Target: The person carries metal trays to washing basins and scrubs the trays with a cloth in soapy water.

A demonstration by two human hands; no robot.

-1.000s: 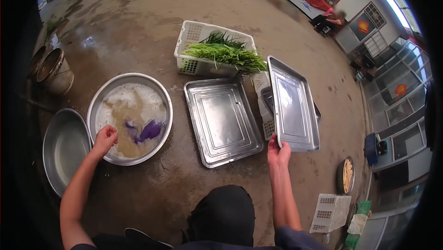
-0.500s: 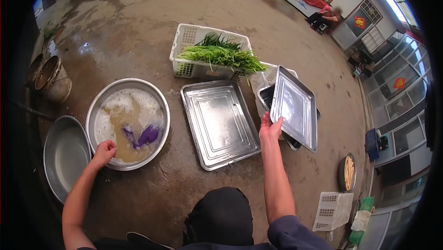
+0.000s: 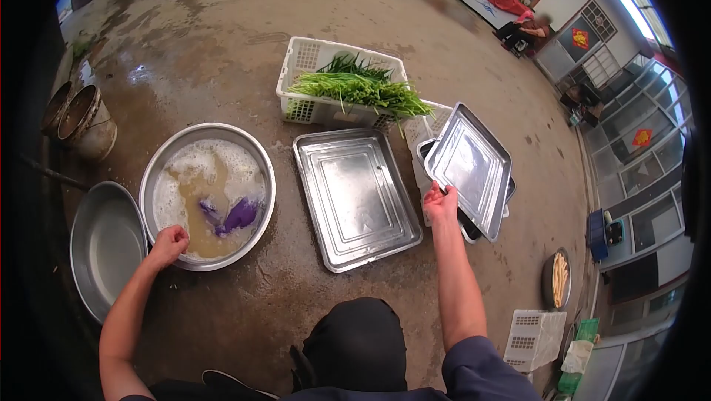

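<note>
My right hand (image 3: 441, 201) grips the near left corner of a tilted metal tray (image 3: 471, 168), which lies over other dark trays on a white crate (image 3: 419, 128). My left hand (image 3: 171, 242) is closed at the lower left rim of a round metal basin (image 3: 267, 212); what its fingers hold, if anything, is too small to tell. Foamy, brownish water fills the basin, with a purple cloth (image 3: 241, 214) in it. Between my hands a rectangular metal tray (image 3: 357, 195) lies flat on the ground. Behind it, green vegetables (image 3: 358, 90) fill a white basket (image 3: 290, 68).
An oval metal tub (image 3: 107, 249) stands left of the basin, with dirty buckets (image 3: 89, 125) behind. At the right are a bowl of pale sticks (image 3: 559, 278) and a white crate (image 3: 533, 339). A person (image 3: 524, 31) sits far back by the building.
The tray in my right hand has come down from nearly upright and turned over the stacked trays. My left hand has stayed by the basin rim.
</note>
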